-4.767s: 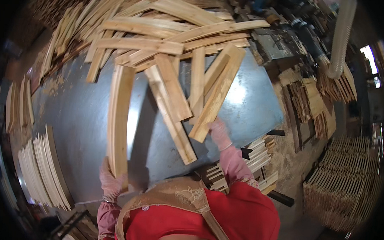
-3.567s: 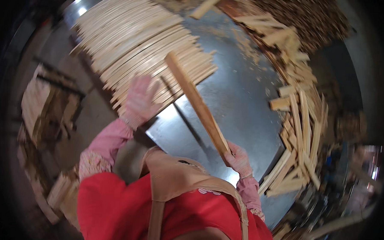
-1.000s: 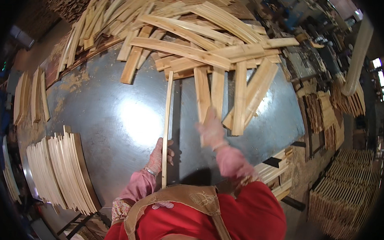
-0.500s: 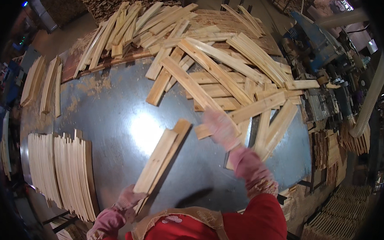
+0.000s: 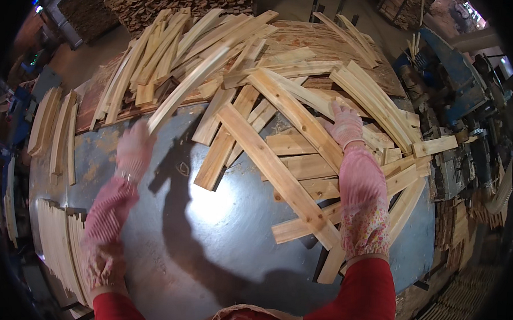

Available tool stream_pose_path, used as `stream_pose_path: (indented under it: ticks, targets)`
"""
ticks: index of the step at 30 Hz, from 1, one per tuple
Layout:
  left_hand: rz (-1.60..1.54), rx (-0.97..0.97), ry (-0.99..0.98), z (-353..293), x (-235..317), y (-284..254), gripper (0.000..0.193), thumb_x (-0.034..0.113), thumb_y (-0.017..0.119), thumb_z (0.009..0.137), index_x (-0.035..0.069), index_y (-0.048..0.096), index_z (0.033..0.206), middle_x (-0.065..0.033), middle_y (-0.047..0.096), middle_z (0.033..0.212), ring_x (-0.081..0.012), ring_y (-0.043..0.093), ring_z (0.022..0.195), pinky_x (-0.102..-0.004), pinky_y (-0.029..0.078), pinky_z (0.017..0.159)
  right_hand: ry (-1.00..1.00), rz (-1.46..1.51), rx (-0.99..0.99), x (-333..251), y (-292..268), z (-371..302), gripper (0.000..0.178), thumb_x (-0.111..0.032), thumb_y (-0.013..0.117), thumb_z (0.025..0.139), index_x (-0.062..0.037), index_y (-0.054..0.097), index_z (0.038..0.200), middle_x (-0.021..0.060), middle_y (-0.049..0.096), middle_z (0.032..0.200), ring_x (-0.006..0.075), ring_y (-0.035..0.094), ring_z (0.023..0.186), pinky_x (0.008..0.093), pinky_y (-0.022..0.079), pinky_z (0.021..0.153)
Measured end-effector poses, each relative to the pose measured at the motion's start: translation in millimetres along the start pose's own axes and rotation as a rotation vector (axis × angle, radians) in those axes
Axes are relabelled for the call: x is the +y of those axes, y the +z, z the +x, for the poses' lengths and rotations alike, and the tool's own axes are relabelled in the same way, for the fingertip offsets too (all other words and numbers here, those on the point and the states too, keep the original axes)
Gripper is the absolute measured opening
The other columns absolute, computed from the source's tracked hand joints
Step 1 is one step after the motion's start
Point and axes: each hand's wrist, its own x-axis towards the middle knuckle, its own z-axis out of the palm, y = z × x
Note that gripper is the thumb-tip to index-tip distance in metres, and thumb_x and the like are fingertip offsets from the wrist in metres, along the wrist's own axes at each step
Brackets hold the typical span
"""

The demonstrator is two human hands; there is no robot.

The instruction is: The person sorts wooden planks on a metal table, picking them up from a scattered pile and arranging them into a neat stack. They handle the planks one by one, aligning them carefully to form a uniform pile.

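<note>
Clutching a slat (image 5: pixel 188 87), the left hand (image 5: pixel 134 149) has it slanting away and rightward. Boards (image 5: pixel 298 120) surround the right hand (image 5: pixel 346 127), its grip unclear.

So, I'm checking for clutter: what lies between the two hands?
In the head view, metal tabletop near the left hand, then overlapping wooden boards up to the right hand.

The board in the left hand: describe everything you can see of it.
The board is long, narrow and pale, and looks like bare wood. The left hand grips its near end. From there it slants away and to the right, its far end showing against the loose boards behind. Blur hides any fine grain or knots, and whether it touches those boards cannot be told.
</note>
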Motion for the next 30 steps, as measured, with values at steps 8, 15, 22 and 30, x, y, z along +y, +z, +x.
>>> stream_pose_path:
  ticks: [8, 15, 22, 30]
  targets:
    - [0.164, -0.11, 0.058, 103.7, 95.7, 27.9, 0.047, 0.023, 0.07, 0.097, 0.009, 0.055, 0.139, -0.024, 0.075, 0.115, -0.0433, 0.071, 0.113, -0.0541, 0.056, 0.094, -0.031, 0.034, 0.133, 3.8, 22.4, 19.7, 0.068, -0.056, 0.072, 0.094, -0.0194, 0.055, 0.149, 0.0174, 0.065, 0.132, 0.0369, 0.062, 0.127, 0.0479, 0.05, 0.105]
    - [0.143, -0.311, 0.05, 61.6, 68.8, 26.1, 0.041, 0.017, 0.067, 0.093, 0.004, 0.054, 0.131, -0.0249, 0.075, 0.114, -0.0441, 0.072, 0.112, -0.0532, 0.056, 0.095, -0.096, 0.152, 0.012, 13.2, -0.3, 21.2, 0.052, -0.049, 0.067, 0.099, -0.0193, 0.061, 0.141, 0.0203, 0.071, 0.122, 0.0391, 0.069, 0.117, 0.051, 0.055, 0.098]
    - [0.236, -0.381, 0.256, 72.6, 49.9, 34.6, 0.052, 0.016, 0.069, 0.089, 0.002, 0.053, 0.136, -0.0248, 0.075, 0.115, -0.0432, 0.072, 0.112, -0.0519, 0.057, 0.095, 0.084, 0.226, -0.226, -28.0, -31.0, 34.8, 0.04, -0.03, 0.057, 0.104, -0.0095, 0.063, 0.137, 0.0254, 0.073, 0.124, 0.0399, 0.071, 0.118, 0.0503, 0.057, 0.099]
    - [0.208, -0.481, 0.477, -11.3, 39.1, -15.9, 0.068, 0.031, 0.083, 0.083, 0.001, 0.05, 0.135, -0.0234, 0.072, 0.103, -0.044, 0.072, 0.101, -0.0512, 0.059, 0.086, -0.173, 0.201, -0.31, -42.7, -64.8, -54.1, 0.036, -0.021, 0.06, 0.097, -0.0047, 0.066, 0.129, 0.028, 0.075, 0.114, 0.0458, 0.072, 0.108, 0.0516, 0.057, 0.096]
